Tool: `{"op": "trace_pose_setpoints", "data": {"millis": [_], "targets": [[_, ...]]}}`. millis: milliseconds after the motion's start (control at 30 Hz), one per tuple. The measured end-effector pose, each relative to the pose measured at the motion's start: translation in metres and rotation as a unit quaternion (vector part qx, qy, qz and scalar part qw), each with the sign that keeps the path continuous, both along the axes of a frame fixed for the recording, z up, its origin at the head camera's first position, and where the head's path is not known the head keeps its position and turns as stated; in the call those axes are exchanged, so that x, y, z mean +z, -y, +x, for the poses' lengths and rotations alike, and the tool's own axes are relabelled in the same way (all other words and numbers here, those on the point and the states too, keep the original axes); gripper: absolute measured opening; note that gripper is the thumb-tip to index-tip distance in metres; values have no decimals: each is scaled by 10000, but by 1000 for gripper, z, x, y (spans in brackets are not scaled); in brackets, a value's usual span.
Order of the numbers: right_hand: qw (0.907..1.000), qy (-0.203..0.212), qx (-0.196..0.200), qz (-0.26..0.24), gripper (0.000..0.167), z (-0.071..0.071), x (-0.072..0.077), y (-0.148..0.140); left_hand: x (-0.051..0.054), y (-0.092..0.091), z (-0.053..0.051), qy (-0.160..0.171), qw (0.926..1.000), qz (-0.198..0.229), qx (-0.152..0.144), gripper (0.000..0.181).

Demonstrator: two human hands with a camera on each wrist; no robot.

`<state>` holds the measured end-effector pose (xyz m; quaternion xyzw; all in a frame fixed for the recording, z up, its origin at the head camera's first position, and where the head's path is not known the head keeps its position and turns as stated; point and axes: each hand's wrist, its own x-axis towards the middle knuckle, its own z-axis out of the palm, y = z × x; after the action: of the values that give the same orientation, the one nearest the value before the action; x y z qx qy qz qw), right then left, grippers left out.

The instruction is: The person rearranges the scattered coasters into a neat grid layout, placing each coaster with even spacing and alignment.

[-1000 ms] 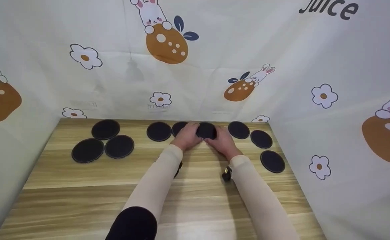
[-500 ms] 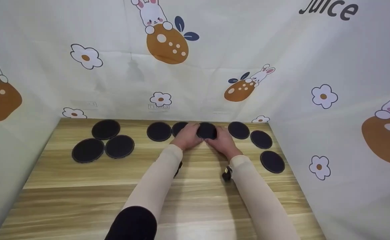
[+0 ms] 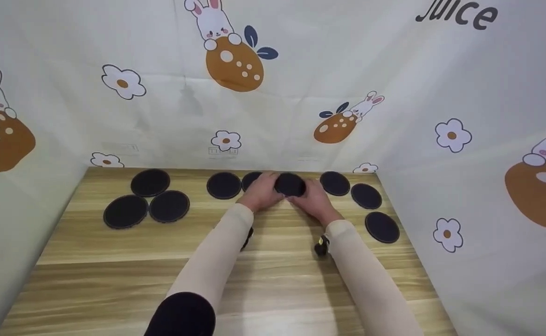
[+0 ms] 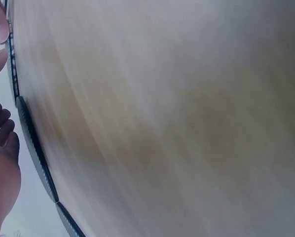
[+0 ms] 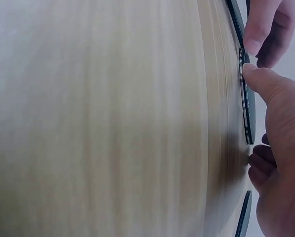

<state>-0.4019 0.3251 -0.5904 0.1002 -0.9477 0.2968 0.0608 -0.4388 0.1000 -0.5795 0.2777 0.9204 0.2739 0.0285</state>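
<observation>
Head: black disc (image 3: 290,185) upper centre, left hand (image 3: 264,190) and right hand (image 3: 314,197) gripping its edges; right hand slightly farther right than last frame, more disc showing. Left wrist: thumb at disc rim, upper left. Right wrist: thumb on rim, upper right

I am holding a thin, round black disc (image 3: 290,185) with a pale-speckled edge, broad side facing up, near the back of the wooden table (image 3: 282,261).
</observation>
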Motion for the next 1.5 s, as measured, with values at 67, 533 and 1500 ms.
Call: {"op": "trace_pose_setpoints", "data": {"millis": [67, 533, 1500], "targets": [[10000, -47, 42, -12, 59, 3, -1, -2, 2, 3, 3, -37, 9999, 78, -73, 71], [9988, -3, 479, 137, 82, 56, 4, -4, 11, 35, 42, 5, 9984, 128, -545, 76], [9958, -281, 866, -94, 81, 88, 14, 0, 7, 112, 106, 364, 9953, 848, -305, 70]]}}
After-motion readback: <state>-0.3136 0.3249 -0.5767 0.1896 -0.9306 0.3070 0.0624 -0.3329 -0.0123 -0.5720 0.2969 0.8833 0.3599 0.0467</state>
